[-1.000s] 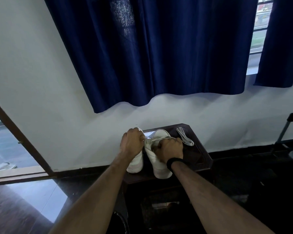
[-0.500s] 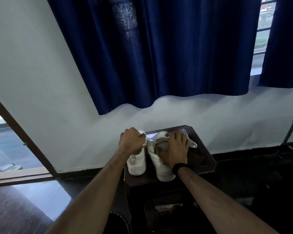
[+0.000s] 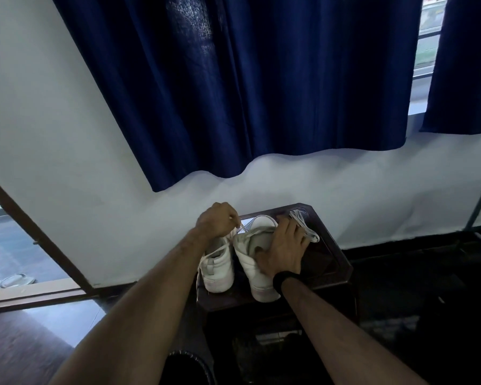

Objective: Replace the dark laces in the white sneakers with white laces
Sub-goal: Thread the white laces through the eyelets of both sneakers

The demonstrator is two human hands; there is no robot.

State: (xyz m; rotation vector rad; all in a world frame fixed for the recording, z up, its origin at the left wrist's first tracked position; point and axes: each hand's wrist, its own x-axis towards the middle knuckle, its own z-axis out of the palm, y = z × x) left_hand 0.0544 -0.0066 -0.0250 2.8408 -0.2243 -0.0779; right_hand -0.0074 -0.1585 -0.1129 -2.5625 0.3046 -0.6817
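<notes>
A glass door (image 3: 17,245) meets the white wall (image 3: 67,134) under a navy curtain (image 3: 261,93). On the dark counter (image 3: 333,262), the left hand (image 3: 215,220) pinches a white lace (image 3: 242,227) above the left sneaker (image 3: 217,270). The right hand (image 3: 285,251), fingers spread open, presses the right sneaker (image 3: 252,270); spare white laces (image 3: 306,229) lie just beyond.

two white sneakers (image 3: 216,269) (image 3: 254,262) stand on one dark wooden table (image 3: 335,262). one loose white lace (image 3: 306,230) lies there. two hands (image 3: 215,222) (image 3: 282,250) are over them, with two blue curtains (image 3: 261,93) (image 3: 467,65) behind.
</notes>
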